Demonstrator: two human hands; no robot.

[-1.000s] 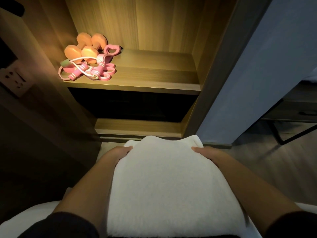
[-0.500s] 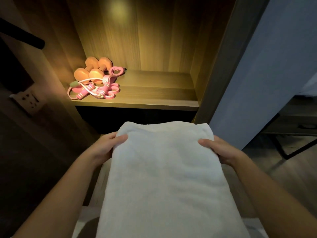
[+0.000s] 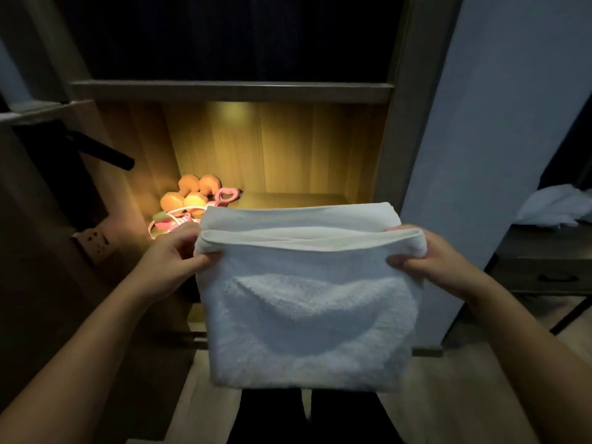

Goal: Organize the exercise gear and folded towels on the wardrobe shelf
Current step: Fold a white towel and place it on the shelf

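Note:
A folded white towel (image 3: 307,302) hangs in the air in front of the lit wardrobe shelf (image 3: 298,197). My left hand (image 3: 173,254) grips its upper left corner and my right hand (image 3: 429,261) grips its upper right corner. The towel's top fold covers the front of the shelf. At the shelf's back left lie two orange dumbbells (image 3: 189,195), a pink heart-shaped grip (image 3: 226,194) and a pink-and-white jump rope (image 3: 166,221), partly hidden by the towel and my left hand.
A dark wardrobe compartment (image 3: 230,36) lies above the lit shelf. A wall socket (image 3: 94,240) and a black handle (image 3: 105,153) sit on the left. To the right stand a pale door panel (image 3: 480,129) and a dark drawer unit (image 3: 544,267) bearing white cloth (image 3: 557,205).
I have lifted the towel from lying flat before me up to shelf height. Both hands shifted from its sides to gripping its top corners, and the view rose.

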